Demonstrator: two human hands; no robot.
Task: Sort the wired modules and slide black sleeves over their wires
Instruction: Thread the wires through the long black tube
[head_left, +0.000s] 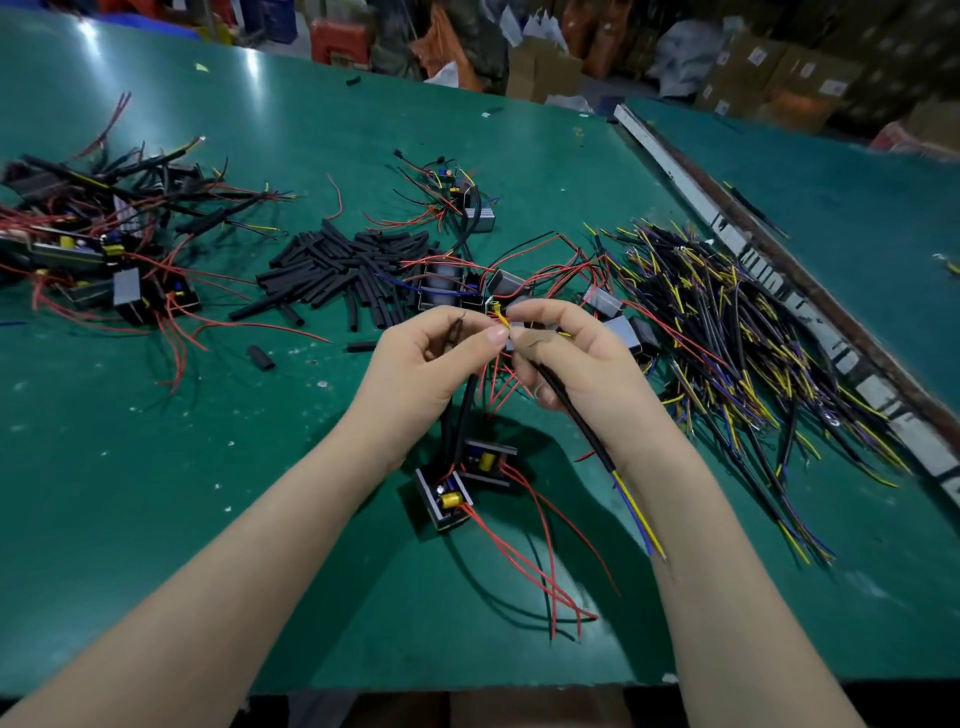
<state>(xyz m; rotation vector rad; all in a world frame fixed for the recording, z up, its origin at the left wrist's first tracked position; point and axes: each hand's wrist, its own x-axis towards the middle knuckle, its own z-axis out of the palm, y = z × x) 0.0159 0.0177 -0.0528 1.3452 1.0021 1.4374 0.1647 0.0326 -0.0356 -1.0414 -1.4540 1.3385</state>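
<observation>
Both hands up at centre frame, over the green desk (156, 467). Left hand (415, 364) curled, thumb & forefinger pinching yellow wire tips (501, 317), a dark thin piece sticking up behind its fingers, can't tell what. Right hand (576, 364) curled too, pinching same wire bundle from other side & gripping a black sleeved cable (571, 415) that runs down-right, blue & yellow ends (641, 519) poking out the bottom. Two wired modules (457, 483) lying below the hands, lower centre, red leads (540, 561) trailing toward bottom of frame. Black sleeves (337, 270) heaped upper centre-left, a couple strays nearby. Finished-looking pile (93, 239) upper left; more modules (467, 286) just above hands; big cable heap (727, 332) at right.

Handling, prob: wires thin, floppy, light, so need pinching close to the tips or they buckle at the sleeve mouth. Sleeves soft rubbery tube, light, likely grippy inside; best held mid-length, not squashed flat. Modules small, light, exposed parts on top, so better lifted by the casing edges, not dragged by leads. Snag risk w/ the loose red leads.
</observation>
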